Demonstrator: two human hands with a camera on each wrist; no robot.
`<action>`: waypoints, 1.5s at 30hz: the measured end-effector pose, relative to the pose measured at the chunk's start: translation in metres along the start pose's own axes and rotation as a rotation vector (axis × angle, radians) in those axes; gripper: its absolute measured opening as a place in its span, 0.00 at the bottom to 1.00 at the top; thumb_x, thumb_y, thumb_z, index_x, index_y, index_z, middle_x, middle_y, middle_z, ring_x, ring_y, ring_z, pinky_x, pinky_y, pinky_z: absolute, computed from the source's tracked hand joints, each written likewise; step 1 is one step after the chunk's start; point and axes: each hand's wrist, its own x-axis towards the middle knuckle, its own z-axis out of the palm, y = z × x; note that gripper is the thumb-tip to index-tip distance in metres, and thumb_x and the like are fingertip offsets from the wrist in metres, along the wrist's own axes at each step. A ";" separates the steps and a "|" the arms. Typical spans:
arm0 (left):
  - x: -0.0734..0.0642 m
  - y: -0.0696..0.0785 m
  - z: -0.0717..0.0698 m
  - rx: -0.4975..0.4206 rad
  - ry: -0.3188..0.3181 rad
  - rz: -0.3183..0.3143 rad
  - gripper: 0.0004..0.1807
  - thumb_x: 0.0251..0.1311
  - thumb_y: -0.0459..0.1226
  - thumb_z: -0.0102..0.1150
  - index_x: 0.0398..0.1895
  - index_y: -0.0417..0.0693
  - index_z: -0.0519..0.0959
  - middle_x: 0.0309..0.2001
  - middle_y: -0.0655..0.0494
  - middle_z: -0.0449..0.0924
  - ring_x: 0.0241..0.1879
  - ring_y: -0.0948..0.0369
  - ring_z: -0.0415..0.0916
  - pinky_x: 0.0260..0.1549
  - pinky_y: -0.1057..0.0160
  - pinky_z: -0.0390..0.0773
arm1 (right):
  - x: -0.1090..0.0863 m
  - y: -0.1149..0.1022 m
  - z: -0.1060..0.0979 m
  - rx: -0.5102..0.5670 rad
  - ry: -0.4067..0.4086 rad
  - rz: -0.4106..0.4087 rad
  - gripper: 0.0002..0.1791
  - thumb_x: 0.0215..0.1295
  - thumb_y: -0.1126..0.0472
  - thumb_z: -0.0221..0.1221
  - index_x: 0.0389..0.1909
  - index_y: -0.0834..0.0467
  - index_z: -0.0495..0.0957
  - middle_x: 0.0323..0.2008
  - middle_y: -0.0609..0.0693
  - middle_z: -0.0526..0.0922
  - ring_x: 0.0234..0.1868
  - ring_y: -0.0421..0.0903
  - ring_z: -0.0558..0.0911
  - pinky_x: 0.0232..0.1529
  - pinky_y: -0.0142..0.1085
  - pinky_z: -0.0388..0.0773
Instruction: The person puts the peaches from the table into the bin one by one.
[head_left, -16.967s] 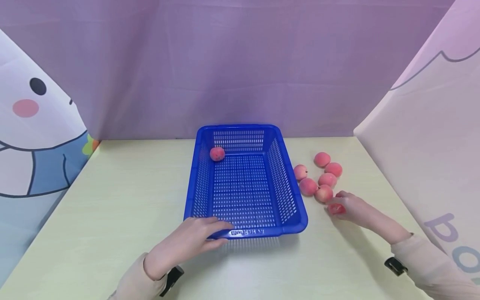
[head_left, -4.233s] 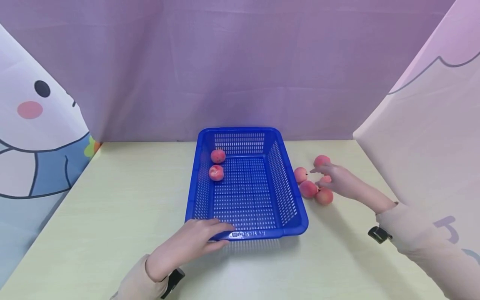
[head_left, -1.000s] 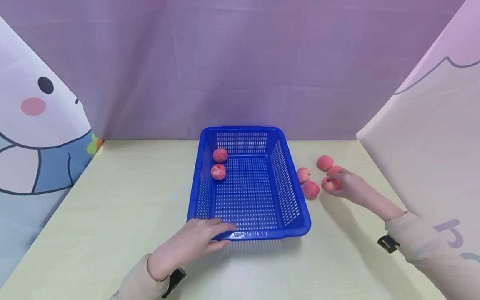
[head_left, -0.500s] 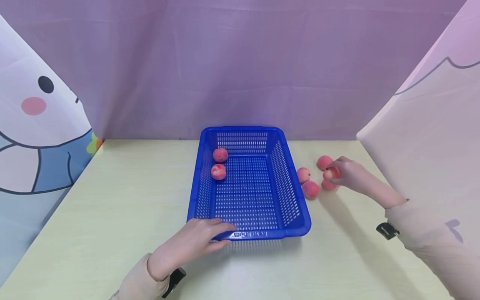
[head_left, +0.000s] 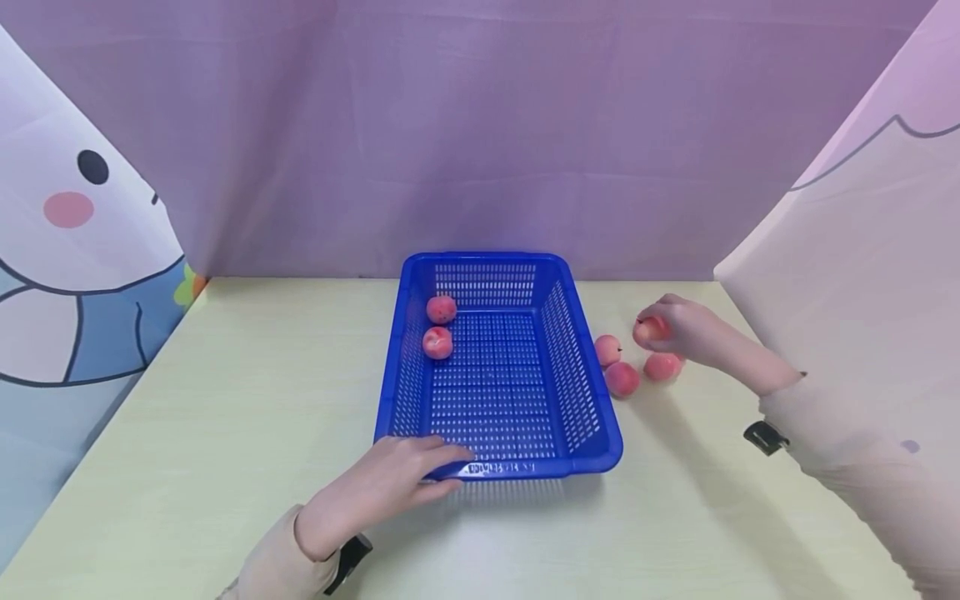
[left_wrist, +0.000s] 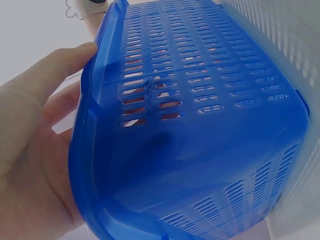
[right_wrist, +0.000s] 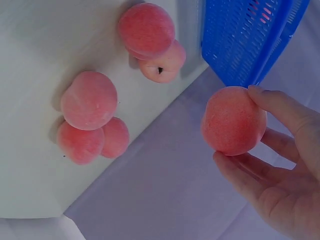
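Peach (right_wrist: 234, 121): pinched in right hand (head_left: 686, 327), outside plastic basket (head_left: 538, 468) toward three o'clock, head view
Peach handling: probably light, bruisable; cup its middle
Basket rim: left hand (head_left: 386, 478) grips seven o'clock; likely stiff

The right basket wall (head_left: 572, 367) obstructs only low passage.

1. A pale bench (head_left: 225, 400) fills the head frame's lower half.
2. A blue basket (head_left: 585, 462) stands on it, near centre.
3. Two peaches (head_left: 622, 380) lie just right of that.
4. Three more peaches (right_wrist: 90, 102) cluster centre-left in the right-wrist frame.
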 end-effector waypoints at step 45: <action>0.000 0.000 0.000 -0.024 -0.033 -0.025 0.13 0.55 0.40 0.57 0.44 0.49 0.77 0.33 0.59 0.80 0.30 0.66 0.77 0.28 0.72 0.74 | 0.098 -0.092 -0.006 -0.117 -0.049 -0.239 0.05 0.49 0.66 0.53 0.24 0.63 0.77 0.21 0.52 0.70 0.25 0.47 0.69 0.22 0.34 0.64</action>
